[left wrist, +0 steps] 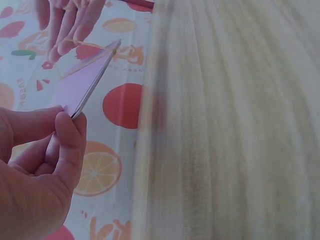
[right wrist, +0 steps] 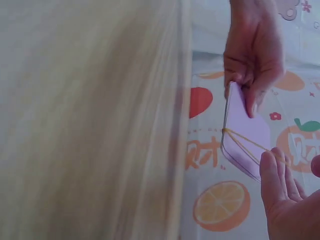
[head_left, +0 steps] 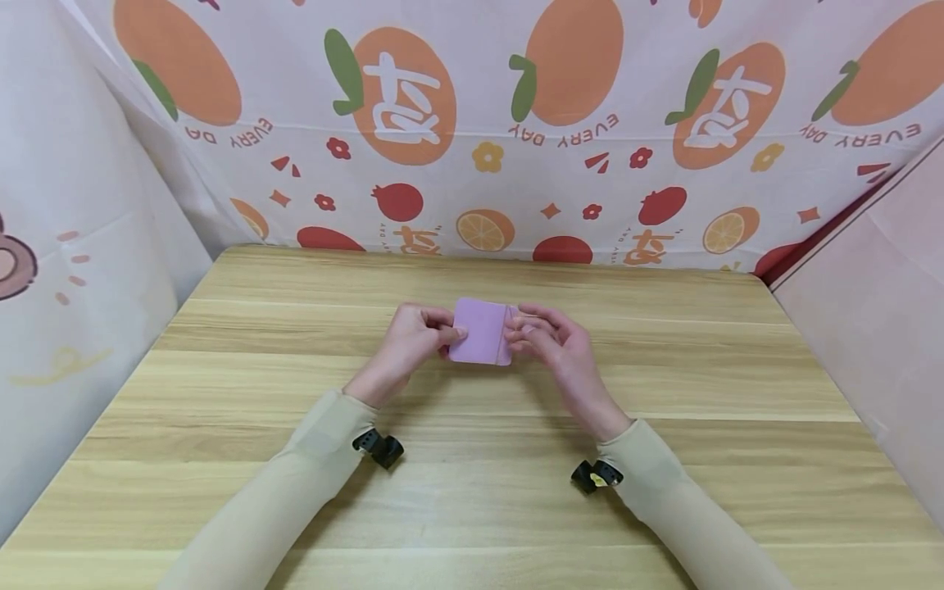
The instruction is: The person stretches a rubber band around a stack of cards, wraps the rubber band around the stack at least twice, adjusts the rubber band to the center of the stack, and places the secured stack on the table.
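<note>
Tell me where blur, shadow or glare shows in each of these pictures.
Head view: fairly sharp, with a soft shadow beside the left sleeve and a pale sheen on the near part of the table; left wrist view: hazy, table smeared, left hand clearer; right wrist view: table smeared again, cloth print clearer.

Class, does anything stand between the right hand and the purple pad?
Yes: a thin yellow band stretches from the edge of the purple pad to the fingers of the right hand. Nothing else visible stands between them; the left hand pinches the pad's opposite end.
</note>
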The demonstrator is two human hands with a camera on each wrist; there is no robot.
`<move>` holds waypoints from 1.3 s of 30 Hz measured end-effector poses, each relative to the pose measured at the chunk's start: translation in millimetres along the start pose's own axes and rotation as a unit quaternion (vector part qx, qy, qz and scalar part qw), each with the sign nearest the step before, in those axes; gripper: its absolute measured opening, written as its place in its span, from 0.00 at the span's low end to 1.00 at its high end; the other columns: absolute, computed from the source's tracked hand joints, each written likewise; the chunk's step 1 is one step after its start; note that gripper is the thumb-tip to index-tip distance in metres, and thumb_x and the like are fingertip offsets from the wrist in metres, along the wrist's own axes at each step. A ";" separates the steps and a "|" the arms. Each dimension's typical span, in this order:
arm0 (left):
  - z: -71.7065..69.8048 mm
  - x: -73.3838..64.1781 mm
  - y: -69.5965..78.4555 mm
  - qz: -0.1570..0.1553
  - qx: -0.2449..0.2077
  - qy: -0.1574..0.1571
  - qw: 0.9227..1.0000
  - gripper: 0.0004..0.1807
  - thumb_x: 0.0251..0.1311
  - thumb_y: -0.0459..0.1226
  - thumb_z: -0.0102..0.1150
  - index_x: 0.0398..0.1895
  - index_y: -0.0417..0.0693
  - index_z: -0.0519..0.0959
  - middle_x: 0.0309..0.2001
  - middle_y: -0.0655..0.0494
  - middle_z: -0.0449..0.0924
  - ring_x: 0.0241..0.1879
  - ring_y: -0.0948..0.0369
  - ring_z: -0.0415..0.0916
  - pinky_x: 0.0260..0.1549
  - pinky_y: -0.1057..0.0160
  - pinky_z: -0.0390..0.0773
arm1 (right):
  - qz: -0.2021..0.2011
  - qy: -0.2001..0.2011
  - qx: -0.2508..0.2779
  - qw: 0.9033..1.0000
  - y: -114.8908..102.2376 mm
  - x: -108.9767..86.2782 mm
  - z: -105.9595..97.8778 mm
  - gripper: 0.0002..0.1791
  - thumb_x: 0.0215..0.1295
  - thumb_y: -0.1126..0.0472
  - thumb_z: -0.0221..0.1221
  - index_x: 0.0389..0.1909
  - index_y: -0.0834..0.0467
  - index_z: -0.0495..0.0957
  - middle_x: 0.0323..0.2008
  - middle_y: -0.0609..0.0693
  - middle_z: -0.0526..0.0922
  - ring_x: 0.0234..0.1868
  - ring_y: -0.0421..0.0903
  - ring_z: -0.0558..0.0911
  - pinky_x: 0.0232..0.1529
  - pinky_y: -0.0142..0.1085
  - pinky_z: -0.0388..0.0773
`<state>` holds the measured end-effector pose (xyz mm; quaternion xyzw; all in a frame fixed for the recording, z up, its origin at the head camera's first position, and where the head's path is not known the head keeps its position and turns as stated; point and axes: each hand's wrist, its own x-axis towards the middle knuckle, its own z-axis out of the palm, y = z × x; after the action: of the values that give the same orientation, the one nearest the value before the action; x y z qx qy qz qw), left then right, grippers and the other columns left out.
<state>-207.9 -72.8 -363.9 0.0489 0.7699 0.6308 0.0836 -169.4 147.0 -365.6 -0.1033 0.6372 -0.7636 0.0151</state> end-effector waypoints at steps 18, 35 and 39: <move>-2.3 0.0 -4.7 0.000 0.013 0.007 1.000 0.04 0.58 0.26 0.62 0.34 0.30 0.83 0.27 0.51 0.80 0.26 0.63 0.73 0.26 0.66 0.76 | -0.120 -0.001 -0.079 0.990 -2.2 -0.7 -4.5 0.18 0.66 0.74 0.55 0.56 0.71 0.71 0.51 0.63 0.78 0.53 0.60 0.78 0.53 0.45 0.77; -1.5 1.6 -8.1 -0.037 -0.073 -0.033 0.996 0.11 0.58 0.27 0.65 0.43 0.29 0.80 0.30 0.52 0.80 0.28 0.62 0.75 0.33 0.65 0.77 | -0.167 0.038 -0.286 0.943 -12.5 0.6 -16.4 0.14 0.69 0.70 0.56 0.53 0.60 0.80 0.58 0.54 0.77 0.62 0.47 0.71 0.62 0.52 0.65; 0.1 -0.7 -7.7 -0.047 -0.076 -0.041 0.995 0.11 0.58 0.26 0.64 0.44 0.30 0.79 0.31 0.52 0.80 0.29 0.62 0.75 0.33 0.65 0.77 | -0.177 0.042 -0.332 0.926 -3.1 4.3 -24.0 0.12 0.69 0.65 0.58 0.52 0.55 0.81 0.59 0.48 0.76 0.64 0.44 0.69 0.63 0.50 0.64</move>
<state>-207.0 -74.3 -371.4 0.0322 0.7171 0.6803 0.1482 -177.5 170.2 -365.9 -0.1810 0.8256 -0.5022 -0.1825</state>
